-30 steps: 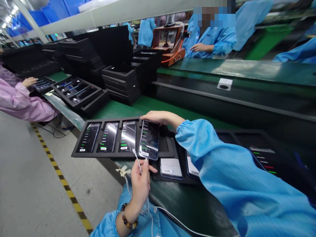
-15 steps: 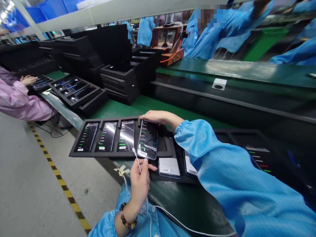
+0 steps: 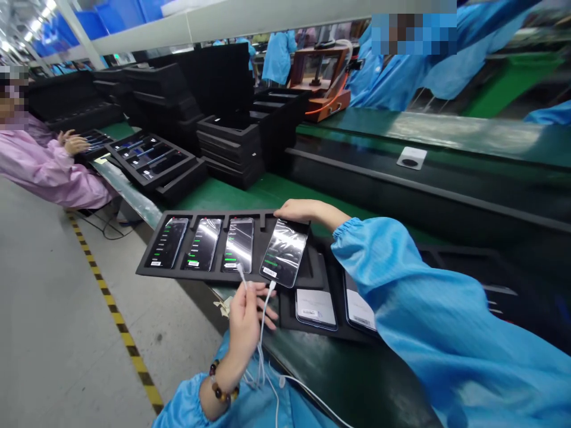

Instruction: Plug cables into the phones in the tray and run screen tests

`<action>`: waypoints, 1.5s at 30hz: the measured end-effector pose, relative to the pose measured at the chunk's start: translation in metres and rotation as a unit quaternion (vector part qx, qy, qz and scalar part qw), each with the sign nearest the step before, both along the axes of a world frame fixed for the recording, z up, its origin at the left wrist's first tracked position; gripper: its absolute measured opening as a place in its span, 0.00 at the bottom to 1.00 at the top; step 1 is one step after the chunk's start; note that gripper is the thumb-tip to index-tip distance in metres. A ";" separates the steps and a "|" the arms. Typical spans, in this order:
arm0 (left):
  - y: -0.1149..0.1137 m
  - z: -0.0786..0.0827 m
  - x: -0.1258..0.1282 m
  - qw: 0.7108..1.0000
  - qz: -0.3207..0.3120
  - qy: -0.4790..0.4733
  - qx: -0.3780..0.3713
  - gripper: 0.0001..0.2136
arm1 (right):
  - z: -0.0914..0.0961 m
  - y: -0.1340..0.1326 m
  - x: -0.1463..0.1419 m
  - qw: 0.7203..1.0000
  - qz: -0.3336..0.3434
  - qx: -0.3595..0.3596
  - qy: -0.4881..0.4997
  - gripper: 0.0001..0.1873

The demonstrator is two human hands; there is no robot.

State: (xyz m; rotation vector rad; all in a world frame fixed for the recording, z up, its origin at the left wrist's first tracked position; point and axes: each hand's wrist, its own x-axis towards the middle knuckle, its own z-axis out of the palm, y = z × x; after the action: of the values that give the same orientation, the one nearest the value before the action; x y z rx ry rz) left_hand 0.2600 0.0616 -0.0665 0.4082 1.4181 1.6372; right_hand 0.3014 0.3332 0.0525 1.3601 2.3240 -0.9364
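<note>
My right hand is closed on the top end of a phone, which lies tilted and partly raised over a slot of a black foam tray. A white charging cable meets the bottom edge of that phone. Between thumb and forefinger my left hand pinches a second white cable plug; its other fingers are spread. Three more phones lie in the tray's slots, among them a phone nearest the plug. Their lit screens show green text lines.
Beside my right sleeve, another tray holds phones with white labels, such as a labelled phone. Stacked black trays stand farther back. At the left, a person in a pink sleeve works at another tray. A wooden press fixture stands behind.
A white cable now reaches the held phone's bottom edge, and that phone has tilted more. My left hand has drawn slightly down and away from it, with another plug in its pinch.
</note>
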 end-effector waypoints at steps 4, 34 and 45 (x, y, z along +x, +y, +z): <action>-0.013 -0.005 -0.028 0.990 0.128 0.040 0.039 0.38 | -0.004 0.005 -0.005 0.997 0.029 0.065 -0.033 0.20; -0.020 0.025 -0.046 0.982 0.032 -0.174 0.067 0.34 | -0.033 -0.108 0.055 0.851 0.438 0.205 0.202 0.26; -0.023 0.025 -0.051 0.981 0.032 -0.176 0.078 0.32 | -0.046 -0.127 0.127 0.845 0.285 0.419 0.167 0.47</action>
State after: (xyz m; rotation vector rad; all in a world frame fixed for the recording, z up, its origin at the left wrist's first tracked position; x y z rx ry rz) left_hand 0.2090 0.0391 -0.0419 0.1499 1.0515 1.7781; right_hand 0.4284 0.2058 0.0069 0.5959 3.3236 0.0878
